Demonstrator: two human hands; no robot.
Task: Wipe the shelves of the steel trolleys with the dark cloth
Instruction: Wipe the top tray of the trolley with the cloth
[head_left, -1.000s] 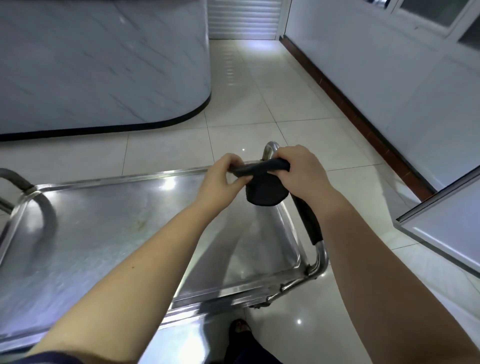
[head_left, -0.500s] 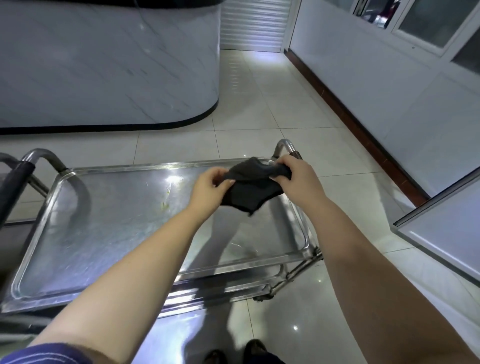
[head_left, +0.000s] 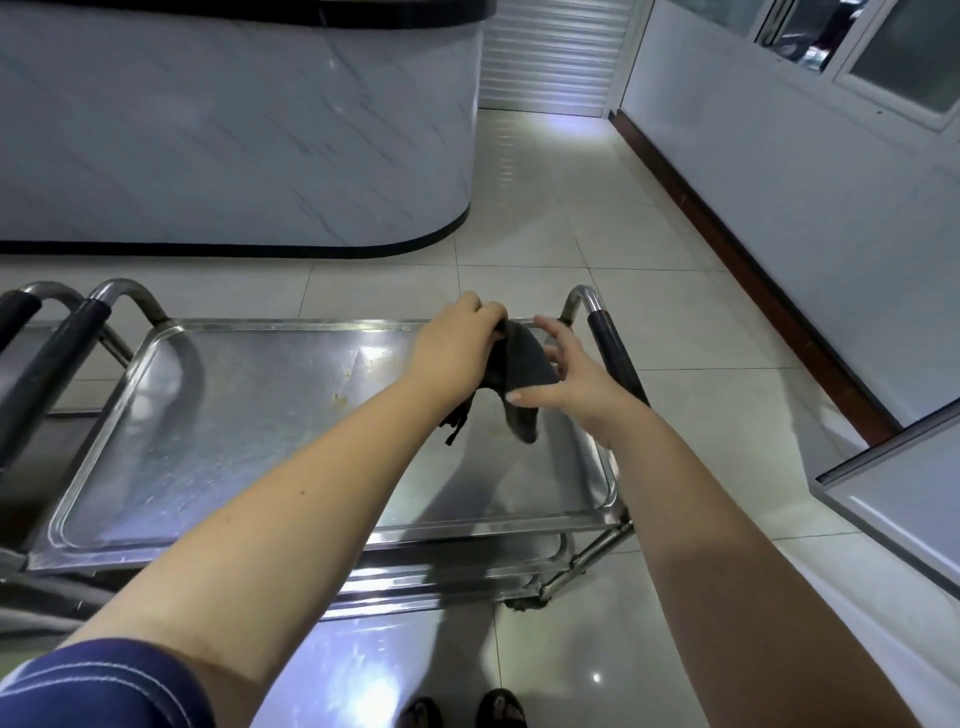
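A steel trolley stands in front of me, its top shelf (head_left: 218, 431) a shiny tray with yellowish stains near the middle. The dark cloth (head_left: 519, 374) hangs crumpled above the shelf's right end. My left hand (head_left: 457, 348) pinches the cloth's upper edge. My right hand (head_left: 571, 374) is beside the cloth with spread fingers, touching its right side. A lower shelf (head_left: 441, 566) shows under the front edge.
The trolley's right handle (head_left: 608, 343) with a black grip is just behind my right hand. A second trolley's handles (head_left: 47, 353) are at the left. A curved marble counter (head_left: 234, 130) stands behind, a white wall (head_left: 779, 197) at the right, and a white panel (head_left: 893, 499) juts in near right.
The view has pulled back and up, showing the whole trolley. My right hand has opened from gripping the cloth, and the cloth now hangs from my left hand.
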